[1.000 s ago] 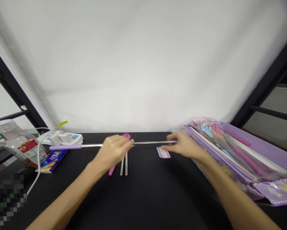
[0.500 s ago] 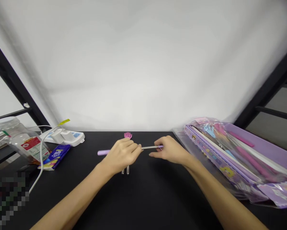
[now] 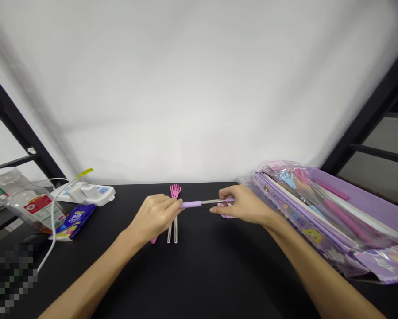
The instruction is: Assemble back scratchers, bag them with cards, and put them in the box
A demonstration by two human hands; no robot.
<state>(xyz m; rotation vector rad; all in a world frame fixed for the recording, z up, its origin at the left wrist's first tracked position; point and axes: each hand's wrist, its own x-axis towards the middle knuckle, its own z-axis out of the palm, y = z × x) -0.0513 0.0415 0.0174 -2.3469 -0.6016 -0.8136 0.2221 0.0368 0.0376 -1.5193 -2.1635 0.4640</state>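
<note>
My left hand (image 3: 157, 217) is closed around the handle of a light-purple back scratcher (image 3: 192, 204), held level above the black table. Its short silver shaft reaches to my right hand (image 3: 240, 204), whose thumb and fingers grip the purple head end; the head is mostly hidden. A small pinkish tag or card (image 3: 226, 216) shows below those fingers. Beneath and beyond my left hand lies a pink hand-shaped back scratcher (image 3: 175, 191). Two silver rods (image 3: 175, 232) and a pink handle tip (image 3: 154, 240) stick out below, partly covered by my hand.
On the right, a purple box (image 3: 361, 199) holds several bagged back scratchers (image 3: 338, 212) in clear plastic. At left are a white power strip (image 3: 101, 195), a blue snack packet (image 3: 75, 219), a clear plastic jar (image 3: 36, 204) and a white cable (image 3: 54, 221). A white wall rises behind.
My left hand has shifted from the metal shaft to the purple handle, which has come rightward toward my right hand. Less of the back scratcher's length shows now. My right hand keeps its grip.
</note>
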